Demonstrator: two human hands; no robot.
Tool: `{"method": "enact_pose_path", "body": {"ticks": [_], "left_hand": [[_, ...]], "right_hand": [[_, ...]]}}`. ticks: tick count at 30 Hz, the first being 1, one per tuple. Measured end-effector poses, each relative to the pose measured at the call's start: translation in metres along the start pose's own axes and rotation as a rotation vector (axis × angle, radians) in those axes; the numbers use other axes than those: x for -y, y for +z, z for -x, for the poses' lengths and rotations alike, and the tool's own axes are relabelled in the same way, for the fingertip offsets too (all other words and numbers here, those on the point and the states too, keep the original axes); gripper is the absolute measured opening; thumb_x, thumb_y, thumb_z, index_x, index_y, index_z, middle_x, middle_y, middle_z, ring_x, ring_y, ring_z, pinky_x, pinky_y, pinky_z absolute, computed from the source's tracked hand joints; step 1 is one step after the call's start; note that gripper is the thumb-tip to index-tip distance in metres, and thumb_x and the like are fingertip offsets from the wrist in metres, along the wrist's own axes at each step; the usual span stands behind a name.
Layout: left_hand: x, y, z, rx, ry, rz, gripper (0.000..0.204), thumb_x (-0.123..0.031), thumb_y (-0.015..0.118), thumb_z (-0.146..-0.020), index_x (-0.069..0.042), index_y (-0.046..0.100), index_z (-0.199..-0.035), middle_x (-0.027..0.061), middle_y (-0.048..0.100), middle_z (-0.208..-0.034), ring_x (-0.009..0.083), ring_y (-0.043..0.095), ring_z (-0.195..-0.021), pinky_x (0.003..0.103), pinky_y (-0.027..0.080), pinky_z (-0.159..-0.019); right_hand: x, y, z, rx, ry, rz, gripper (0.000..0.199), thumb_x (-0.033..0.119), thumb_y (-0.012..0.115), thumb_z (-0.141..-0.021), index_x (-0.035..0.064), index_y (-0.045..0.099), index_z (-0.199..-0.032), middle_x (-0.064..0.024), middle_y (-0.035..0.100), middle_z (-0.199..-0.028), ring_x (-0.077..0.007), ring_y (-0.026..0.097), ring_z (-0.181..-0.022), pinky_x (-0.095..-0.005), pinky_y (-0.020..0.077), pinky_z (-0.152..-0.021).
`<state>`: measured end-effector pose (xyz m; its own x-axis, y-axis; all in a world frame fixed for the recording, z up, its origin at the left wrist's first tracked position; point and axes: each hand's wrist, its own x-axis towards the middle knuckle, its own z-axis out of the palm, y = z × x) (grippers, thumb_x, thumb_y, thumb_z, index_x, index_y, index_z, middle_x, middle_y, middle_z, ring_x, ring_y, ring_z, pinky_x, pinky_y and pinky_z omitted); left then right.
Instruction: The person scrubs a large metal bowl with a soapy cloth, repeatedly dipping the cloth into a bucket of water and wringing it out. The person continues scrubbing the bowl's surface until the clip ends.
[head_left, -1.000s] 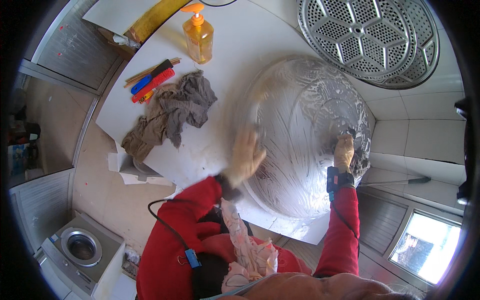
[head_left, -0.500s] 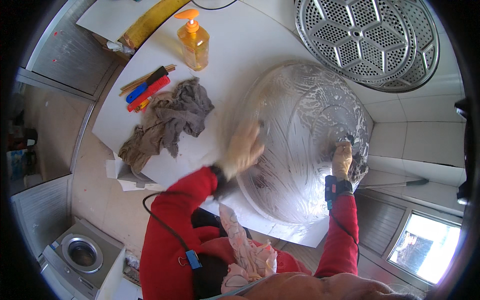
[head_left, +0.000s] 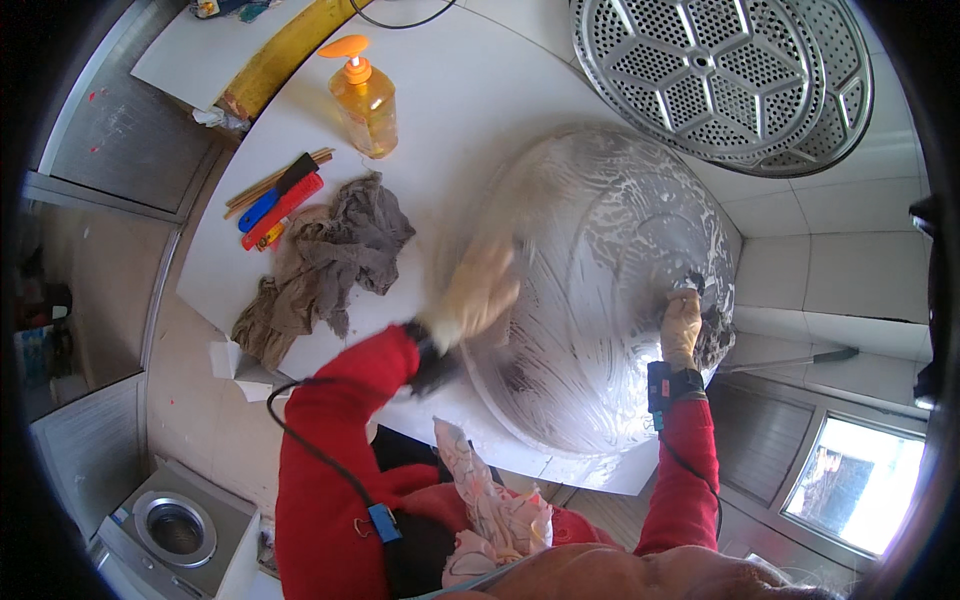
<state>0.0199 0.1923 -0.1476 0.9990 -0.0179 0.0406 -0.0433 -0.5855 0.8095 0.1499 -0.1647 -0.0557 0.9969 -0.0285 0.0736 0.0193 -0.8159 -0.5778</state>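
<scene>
A large domed metal lid [head_left: 580, 300], streaked with white suds, stands tilted on the white table. My right hand [head_left: 681, 325] is closed around the small dark handle [head_left: 694, 282] on the lid's soapy outer face. My left hand [head_left: 484, 290] is at the lid's left rim, and its fingers are smeared by motion. Whether it holds anything cannot be made out. A crumpled grey-brown rag [head_left: 345, 255] lies to the left of that hand.
An orange pump bottle [head_left: 367, 110] stands at the far left, near a red brush [head_left: 283, 212], a blue-handled tool [head_left: 262, 210] and several thin sticks. Perforated steamer plates [head_left: 700, 80] lean at the back right. A washing machine [head_left: 175, 528] sits low on the left.
The view has shifted slightly, so the bottle, rag and table sit a little further left. My left hand, blurred in both frames, stays at the rim; my right hand keeps its grip.
</scene>
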Motion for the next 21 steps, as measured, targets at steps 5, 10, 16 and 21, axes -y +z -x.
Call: {"method": "enact_pose_path", "body": {"ticks": [5,10,16,21], "left_hand": [[0.015,-0.027,-0.144,-0.219,0.255,-0.284,0.049,-0.035,0.045,-0.098,0.001,0.049,-0.130,0.0217,0.051,-0.129,0.0420,0.046,-0.119,0.047,0.038,-0.103],[0.010,-0.001,-0.030,-0.126,0.256,-0.097,0.064,-0.043,0.049,-0.095,0.001,0.041,-0.141,0.0264,0.036,-0.148,0.0469,0.027,-0.140,0.050,0.026,-0.116],[0.005,-0.007,-0.015,0.127,-0.094,-0.080,0.075,-0.056,0.042,-0.097,-0.004,0.030,-0.150,0.0215,0.023,-0.157,0.0409,0.014,-0.147,0.050,0.016,-0.119],[0.011,-0.023,-0.140,-0.150,0.238,-0.312,0.057,-0.040,0.049,-0.095,0.001,0.048,-0.133,0.0241,0.048,-0.137,0.0435,0.039,-0.131,0.048,0.032,-0.113]], "right_hand": [[0.001,0.001,0.001,-0.053,-0.202,-0.027,0.012,0.011,0.048,-0.093,0.0107,0.059,-0.095,-0.0054,0.062,-0.082,-0.0165,0.057,-0.078,-0.0311,0.0472,-0.074],[0.003,0.000,0.003,-0.002,0.070,-0.029,0.012,0.013,0.048,-0.095,0.0102,0.059,-0.092,-0.0029,0.061,-0.081,-0.0124,0.054,-0.074,-0.0288,0.0458,-0.070],[0.003,0.000,0.003,-0.057,-0.081,-0.009,0.011,0.014,0.049,-0.095,0.0108,0.060,-0.093,-0.0044,0.059,-0.077,-0.0168,0.057,-0.075,-0.0311,0.0467,-0.073],[0.001,0.001,0.003,-0.037,-0.104,-0.085,0.011,0.011,0.049,-0.093,0.0094,0.059,-0.094,-0.0052,0.060,-0.080,-0.0173,0.057,-0.075,-0.0301,0.0466,-0.072]]}}
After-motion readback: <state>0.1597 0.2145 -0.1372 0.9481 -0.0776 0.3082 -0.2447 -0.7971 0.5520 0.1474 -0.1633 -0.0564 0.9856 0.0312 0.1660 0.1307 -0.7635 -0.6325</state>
